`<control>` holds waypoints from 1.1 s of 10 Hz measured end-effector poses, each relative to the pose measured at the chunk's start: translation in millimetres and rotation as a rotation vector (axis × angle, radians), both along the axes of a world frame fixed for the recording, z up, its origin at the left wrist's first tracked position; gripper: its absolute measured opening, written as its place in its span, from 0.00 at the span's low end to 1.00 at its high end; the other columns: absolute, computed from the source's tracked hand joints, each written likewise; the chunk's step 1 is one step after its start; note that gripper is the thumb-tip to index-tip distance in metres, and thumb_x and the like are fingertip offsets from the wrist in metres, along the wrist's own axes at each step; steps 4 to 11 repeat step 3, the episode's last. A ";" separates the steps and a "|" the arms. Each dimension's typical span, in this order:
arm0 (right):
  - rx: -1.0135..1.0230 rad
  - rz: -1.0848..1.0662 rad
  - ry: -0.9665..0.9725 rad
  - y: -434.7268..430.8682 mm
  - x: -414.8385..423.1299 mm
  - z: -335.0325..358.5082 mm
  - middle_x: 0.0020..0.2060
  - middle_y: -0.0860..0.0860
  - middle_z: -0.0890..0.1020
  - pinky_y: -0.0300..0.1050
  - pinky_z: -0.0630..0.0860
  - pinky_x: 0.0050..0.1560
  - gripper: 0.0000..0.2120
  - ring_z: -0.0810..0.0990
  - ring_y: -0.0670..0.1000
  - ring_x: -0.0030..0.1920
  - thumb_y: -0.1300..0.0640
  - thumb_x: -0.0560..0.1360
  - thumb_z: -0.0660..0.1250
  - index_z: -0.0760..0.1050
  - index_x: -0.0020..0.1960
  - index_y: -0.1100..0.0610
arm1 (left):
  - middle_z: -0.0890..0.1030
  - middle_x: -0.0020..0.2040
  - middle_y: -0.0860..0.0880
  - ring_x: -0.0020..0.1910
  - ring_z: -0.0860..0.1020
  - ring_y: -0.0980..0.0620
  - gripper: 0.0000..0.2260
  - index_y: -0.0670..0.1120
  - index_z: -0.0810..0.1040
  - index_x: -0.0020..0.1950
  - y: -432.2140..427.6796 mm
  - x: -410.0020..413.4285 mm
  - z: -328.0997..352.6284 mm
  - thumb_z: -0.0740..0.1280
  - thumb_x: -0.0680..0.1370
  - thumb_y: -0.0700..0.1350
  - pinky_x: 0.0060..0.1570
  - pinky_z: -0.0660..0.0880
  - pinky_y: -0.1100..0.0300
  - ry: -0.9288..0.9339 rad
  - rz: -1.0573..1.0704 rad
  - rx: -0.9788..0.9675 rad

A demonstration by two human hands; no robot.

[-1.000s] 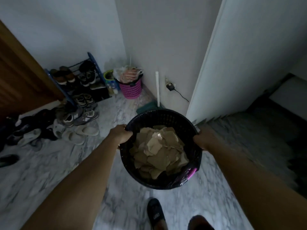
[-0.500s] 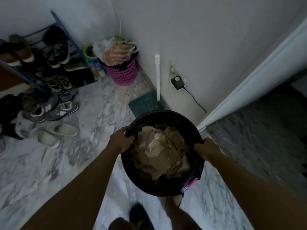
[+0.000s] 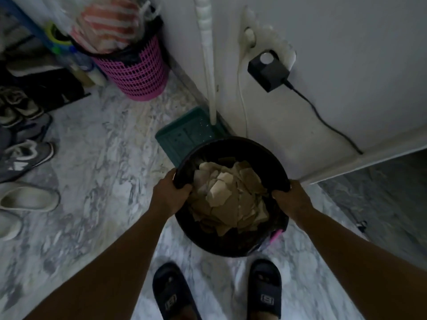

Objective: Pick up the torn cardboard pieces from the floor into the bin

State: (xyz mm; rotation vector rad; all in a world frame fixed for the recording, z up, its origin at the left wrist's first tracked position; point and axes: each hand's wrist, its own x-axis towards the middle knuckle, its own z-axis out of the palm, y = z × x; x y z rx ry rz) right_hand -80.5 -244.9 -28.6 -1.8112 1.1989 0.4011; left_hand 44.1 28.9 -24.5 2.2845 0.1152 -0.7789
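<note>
1. The left hand (image 3: pixel 169 196) is curled tight around the left rim of the black bin (image 3: pixel 233 244), with the thumb tucked inside the edge.
2. The right hand (image 3: pixel 292 199) grips the right rim the same way, so both hands hold the bin up above the floor.
3. The torn cardboard pieces (image 3: pixel 227 196) lie piled inside the bin, brown and jagged, filling most of it. A bit of pink (image 3: pixel 276 235) peeks out at the bin's lower right side.
4. Below the bin stand the person's two feet in dark slippers (image 3: pixel 264 289). Each slipper has a small pale badge on the strap, too blurry to read.
5. The floor (image 3: pixel 99 172) is grey and white marble with wavy streaks. The wall (image 3: pixel 346 42) ahead is plain white, and a darker floor area opens at the right.
6. Just behind the bin a green dustpan (image 3: pixel 182 135) sits on the floor, with its white handle (image 3: pixel 208 56) leaning up the wall.
7. A black plug box (image 3: pixel 268 70) is stuck in the wall socket, and its black cord (image 3: pixel 323 118) runs down to the right. A thin white cord (image 3: pixel 241 93) hangs beside it.
8. A pink basket (image 3: pixel 136 70) stands in the corner at the left, stuffed with plastic bags (image 3: pixel 108 28).
9. Shoes (image 3: pixel 22 158) and pale slip-ons (image 3: pixel 27 197) lie along the left edge, near a blue shoe rack (image 3: pixel 27 21).
</note>
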 end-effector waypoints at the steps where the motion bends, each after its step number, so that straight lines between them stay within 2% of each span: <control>1: -0.028 0.068 -0.015 5.9 -1.9 -4.9 0.59 0.61 0.77 0.46 0.70 0.49 0.33 0.77 0.61 0.56 0.50 0.71 0.70 0.65 0.72 0.60 | 0.73 0.60 0.55 0.61 0.74 0.52 0.24 0.58 0.65 0.72 -4.0 0.7 -3.6 0.68 0.78 0.49 0.55 0.68 0.63 -0.033 -0.026 -0.094; 2: -0.080 0.223 -0.136 5.9 -20.1 17.9 0.50 0.58 0.82 0.47 0.76 0.42 0.17 0.82 0.60 0.50 0.53 0.74 0.69 0.75 0.61 0.59 | 0.79 0.57 0.55 0.57 0.79 0.51 0.16 0.58 0.72 0.62 2.4 -10.4 8.4 0.67 0.76 0.47 0.53 0.75 0.59 -0.104 -0.075 -0.200; 3: -0.126 0.525 -0.023 8.2 -68.8 76.3 0.66 0.52 0.76 0.48 0.74 0.61 0.23 0.77 0.56 0.63 0.49 0.78 0.64 0.71 0.72 0.52 | 0.78 0.62 0.54 0.63 0.76 0.51 0.18 0.58 0.73 0.66 25.6 -51.3 48.7 0.66 0.76 0.56 0.61 0.73 0.58 -0.042 -0.147 -0.115; 11: -0.126 0.525 -0.023 8.2 -68.8 76.3 0.66 0.52 0.76 0.48 0.74 0.61 0.23 0.77 0.56 0.63 0.49 0.78 0.64 0.71 0.72 0.52 | 0.78 0.62 0.54 0.63 0.76 0.51 0.18 0.58 0.73 0.66 25.6 -51.3 48.7 0.66 0.76 0.56 0.61 0.73 0.58 -0.042 -0.147 -0.115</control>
